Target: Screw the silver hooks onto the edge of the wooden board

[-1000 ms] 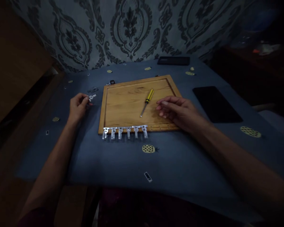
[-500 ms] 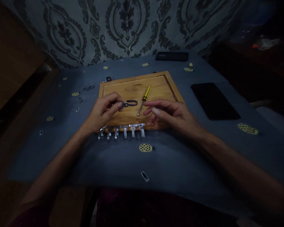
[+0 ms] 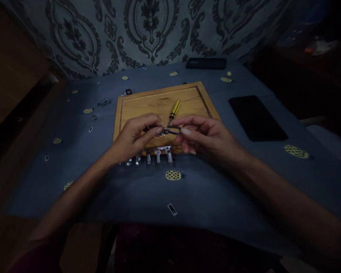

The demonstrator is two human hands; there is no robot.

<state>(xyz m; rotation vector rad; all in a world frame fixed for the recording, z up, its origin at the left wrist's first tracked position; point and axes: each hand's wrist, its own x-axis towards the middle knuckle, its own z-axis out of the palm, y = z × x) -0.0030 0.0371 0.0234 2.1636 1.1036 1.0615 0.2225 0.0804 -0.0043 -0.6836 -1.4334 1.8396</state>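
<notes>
Angled inward from opposite sides of the blue, pineapple-printed tabletop [image 3: 125, 197], the left hand [image 3: 135, 135] and right hand [image 3: 207, 133] nearly meet, thumbs and fingers pinching opposite ends of a small, curved grey metal hook [image 3: 166, 131] over the rectangular golden-brown wooden board [image 3: 159, 99], near a yellow-and-black-handled screwdriver [image 3: 175, 108]

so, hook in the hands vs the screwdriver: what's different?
Pose: the hook is held in the left hand, with the right hand at its other end; the screwdriver lies on the board.
Shape: the hook is curved; the screwdriver is straight.
Colour: the hook looks grey; the screwdriver's handle is yellow and black.
Shared: both show metal, the screwdriver in its shaft.
</notes>
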